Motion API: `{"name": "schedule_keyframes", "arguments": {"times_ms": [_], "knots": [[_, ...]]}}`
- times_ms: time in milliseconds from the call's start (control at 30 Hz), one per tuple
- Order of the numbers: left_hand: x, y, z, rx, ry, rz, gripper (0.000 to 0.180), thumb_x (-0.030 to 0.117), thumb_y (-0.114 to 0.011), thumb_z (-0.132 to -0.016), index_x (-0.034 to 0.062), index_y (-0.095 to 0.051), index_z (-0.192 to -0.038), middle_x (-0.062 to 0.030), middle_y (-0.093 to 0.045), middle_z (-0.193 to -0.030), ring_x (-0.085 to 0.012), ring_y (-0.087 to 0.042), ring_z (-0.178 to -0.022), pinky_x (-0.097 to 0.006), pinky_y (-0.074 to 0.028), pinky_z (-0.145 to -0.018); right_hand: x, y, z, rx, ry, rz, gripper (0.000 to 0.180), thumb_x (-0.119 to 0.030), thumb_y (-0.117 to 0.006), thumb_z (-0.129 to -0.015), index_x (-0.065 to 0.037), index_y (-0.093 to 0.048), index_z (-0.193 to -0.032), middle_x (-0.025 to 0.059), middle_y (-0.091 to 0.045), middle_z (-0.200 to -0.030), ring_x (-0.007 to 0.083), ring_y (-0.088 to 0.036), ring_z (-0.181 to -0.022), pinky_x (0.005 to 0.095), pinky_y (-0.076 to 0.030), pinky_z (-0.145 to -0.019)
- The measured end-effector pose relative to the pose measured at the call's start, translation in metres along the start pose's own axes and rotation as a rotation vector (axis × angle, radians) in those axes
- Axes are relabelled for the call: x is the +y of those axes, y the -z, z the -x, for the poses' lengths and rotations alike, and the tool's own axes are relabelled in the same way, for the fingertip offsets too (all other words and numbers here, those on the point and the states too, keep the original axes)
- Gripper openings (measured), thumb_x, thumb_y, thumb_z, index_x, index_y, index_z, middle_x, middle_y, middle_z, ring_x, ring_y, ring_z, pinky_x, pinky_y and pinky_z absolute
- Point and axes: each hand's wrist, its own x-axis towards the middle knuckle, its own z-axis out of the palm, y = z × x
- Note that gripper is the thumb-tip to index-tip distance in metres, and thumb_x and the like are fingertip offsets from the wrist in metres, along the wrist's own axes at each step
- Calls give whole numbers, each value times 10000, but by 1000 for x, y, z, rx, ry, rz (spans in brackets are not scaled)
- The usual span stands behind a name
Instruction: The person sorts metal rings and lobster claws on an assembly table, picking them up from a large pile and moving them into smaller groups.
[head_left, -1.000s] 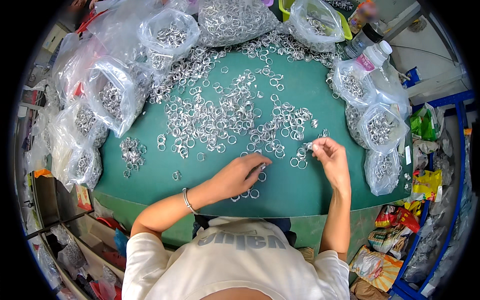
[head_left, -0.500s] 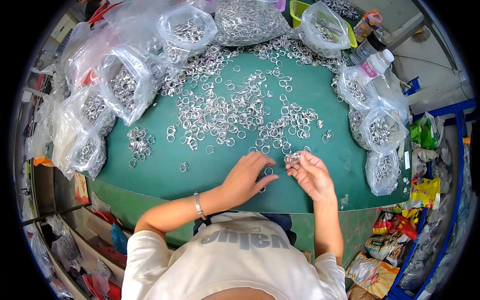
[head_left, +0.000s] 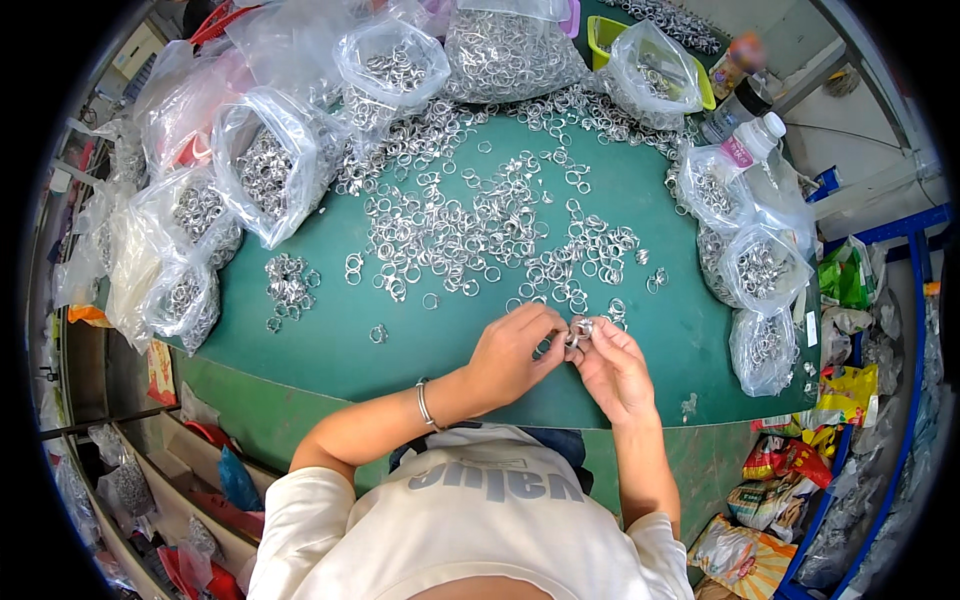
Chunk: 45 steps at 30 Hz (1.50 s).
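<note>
Over the near part of the green tabletop (head_left: pixel 440 375), my two hands meet at the fingertips. Several silver-coloured metal rings (head_left: pixel 580 328) are pinched between the thumb and fingers of my right hand (head_left: pixel 615 370). The fingers of my left hand (head_left: pixel 512 355) are drawn together in a pinch at the left side of these rings, seemingly on one of them; its fingertips partly hide the contact. Just beyond the hands spreads a loose pile of similar rings (head_left: pixel 450 235). A small heap of rings (head_left: pixel 290 285) lies farther left, with a little cluster (head_left: pixel 378 333) nearer me.
Clear plastic bags of rings line the table, including an open bag (head_left: pixel 268 170) on the left, a big bag (head_left: pixel 515 55) at the back and an open bag (head_left: pixel 762 265) on the right. A white bottle (head_left: pixel 757 138) and a yellow-green basket (head_left: pixel 603 35) stand at the back right.
My left hand has moved right and its spread fingers have closed in a pinch against the rings in my right hand. The right hand has lowered slightly toward me.
</note>
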Motion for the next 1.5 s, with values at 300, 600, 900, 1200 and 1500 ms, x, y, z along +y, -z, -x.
{"name": "schedule_keyframes", "arguments": {"times_ms": [300,600,900,1200,1500], "knots": [[16,9,0,6,108,72,233,15,-734,-756,9,-626,-962,-83,-631,-919,-166,-607,-735,-261,-493,-587,3,-17,9,131,155,252,165,-88,-600,-919,26,-615,-1037,89,-645,-1008,131,-595,-928,276,-450,-857],[33,21,-3,-187,784,679,121,71,-661,-873,-33,-633,-927,-23,-604,-873,-52,-561,-705,-199,-456,-540,18,-24,11,151,527,746,146,-60,-612,-909,40,-619,-1015,89,-612,-1056,107,-565,-915,251,-455,-810],[15,13,4,71,381,749,110,7,-603,-892,-71,-651,-952,-64,-627,-858,-98,-590,-702,-228,-508,-618,9,-23,14,114,-144,-369,164,-219,-519,-949,-77,-598,-963,49,-640,-994,196,-557,-968,350,-413,-874],[0,31,-3,-36,857,1061,178,92,-624,-906,-45,-649,-1018,-82,-652,-871,-122,-627,-747,-247,-540,-691,15,-12,17,166,39,-89,174,-150,-499,-952,-8,-597,-973,133,-650,-1032,245,-632,-884,344,-493,-766],[-46,65,-75,-303,726,585,180,66,-598,-895,-44,-653,-1026,-84,-670,-798,-127,-638,-688,-258,-539,-647,12,18,8,218,113,346,128,-100,-547,-938,13,-603,-956,154,-652,-995,185,-615,-818,286,-485,-739]]}}
